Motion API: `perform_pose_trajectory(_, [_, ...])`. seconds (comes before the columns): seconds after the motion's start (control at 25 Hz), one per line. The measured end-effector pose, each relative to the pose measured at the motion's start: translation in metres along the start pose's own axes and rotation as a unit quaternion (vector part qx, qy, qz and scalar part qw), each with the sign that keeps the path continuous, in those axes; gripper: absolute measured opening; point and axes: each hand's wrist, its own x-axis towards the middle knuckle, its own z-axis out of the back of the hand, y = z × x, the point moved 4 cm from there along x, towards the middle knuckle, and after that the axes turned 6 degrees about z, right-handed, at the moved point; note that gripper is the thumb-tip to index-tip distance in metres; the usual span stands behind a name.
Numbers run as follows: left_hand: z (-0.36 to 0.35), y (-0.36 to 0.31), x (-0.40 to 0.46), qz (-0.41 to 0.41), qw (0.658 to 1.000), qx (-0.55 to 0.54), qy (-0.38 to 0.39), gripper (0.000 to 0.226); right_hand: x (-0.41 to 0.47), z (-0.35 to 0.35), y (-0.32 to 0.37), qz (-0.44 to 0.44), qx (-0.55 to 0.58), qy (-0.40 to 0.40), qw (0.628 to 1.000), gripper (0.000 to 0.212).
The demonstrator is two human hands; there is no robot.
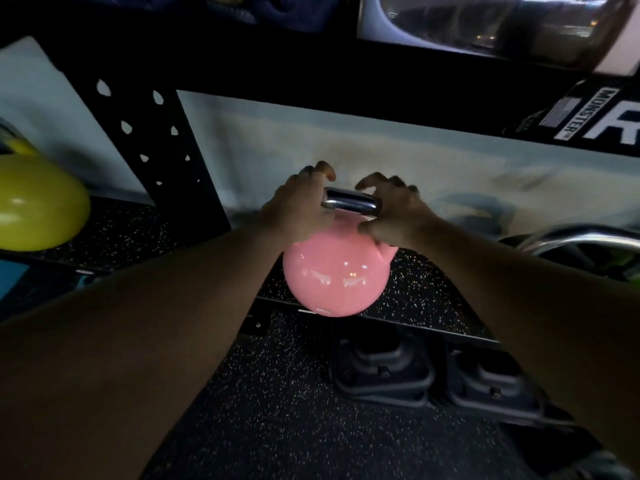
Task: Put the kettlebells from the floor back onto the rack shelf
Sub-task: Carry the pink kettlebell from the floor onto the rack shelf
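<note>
A glossy pink kettlebell (pixel 332 275) with a chrome handle (pixel 351 202) stands upright at the front edge of the rack shelf (pixel 433 296), which has a speckled black rubber surface. My left hand (pixel 298 209) rests against the left end of the handle, its fingers arched up and apart. My right hand (pixel 391 213) is at the right end, with its thumb low by the pink body and its fingers curled above the bar without closing on it.
A yellow kettlebell (pixel 38 202) sits on the shelf to the left, beyond the black perforated rack upright (pixel 149 140). Another kettlebell's chrome handle (pixel 581 240) shows at the right. Dark weights (pixel 381 372) lie on the speckled floor under the shelf. A black crossbeam (pixel 346 71) runs overhead.
</note>
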Motion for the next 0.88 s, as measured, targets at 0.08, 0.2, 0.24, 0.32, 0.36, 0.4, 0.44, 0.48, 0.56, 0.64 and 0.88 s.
perform_pose_trajectory(0.08, [0.005, 0.007, -0.021, 0.009, 0.999, 0.016, -0.028, 0.063, -0.003, 0.005, 0.018, 0.069, -0.055, -0.031, 0.996, 0.071])
perform_pose_trajectory(0.2, [0.019, 0.03, -0.06, 0.039, 0.997, 0.053, -0.042, 0.068, -0.011, -0.007, 0.057, 0.181, -0.068, -0.034, 0.981, 0.065])
perform_pose_trajectory(0.24, [0.028, 0.043, -0.076, 0.059, 0.994, 0.071, -0.051, 0.071, -0.013, -0.016, 0.072, 0.209, -0.075, -0.022, 0.975, 0.063])
perform_pose_trajectory(0.32, [0.051, 0.072, -0.113, 0.109, 0.987, 0.086, -0.086, 0.073, -0.017, -0.036, 0.102, 0.25, -0.102, -0.009, 0.963, 0.062])
perform_pose_trajectory(0.36, [0.062, 0.089, -0.137, 0.135, 0.982, 0.089, -0.096, 0.072, -0.02, -0.048, 0.119, 0.268, -0.12, -0.008, 0.956, 0.061])
perform_pose_trajectory(0.4, [0.071, 0.106, -0.162, 0.155, 0.979, 0.092, -0.094, 0.072, -0.022, -0.059, 0.135, 0.282, -0.135, -0.009, 0.95, 0.059])
perform_pose_trajectory(0.44, [0.078, 0.122, -0.187, 0.174, 0.976, 0.097, -0.085, 0.072, -0.025, -0.07, 0.149, 0.294, -0.139, -0.008, 0.946, 0.057])
perform_pose_trajectory(0.48, [0.085, 0.141, -0.218, 0.2, 0.971, 0.105, -0.075, 0.073, -0.028, -0.086, 0.167, 0.313, -0.135, -0.001, 0.94, 0.056])
perform_pose_trajectory(0.56, [0.097, 0.177, -0.286, 0.255, 0.957, 0.116, -0.068, 0.075, -0.041, -0.122, 0.209, 0.353, -0.125, 0.031, 0.927, 0.055])
perform_pose_trajectory(0.64, [0.106, 0.208, -0.365, 0.312, 0.94, 0.109, -0.084, 0.073, -0.066, -0.171, 0.261, 0.41, -0.116, 0.078, 0.901, 0.052])
perform_pose_trajectory(0.88, [0.088, 0.266, -0.636, 0.467, 0.875, 0.06, -0.108, 0.058, -0.224, -0.34, 0.402, 0.522, -0.078, 0.265, 0.807, 0.046])
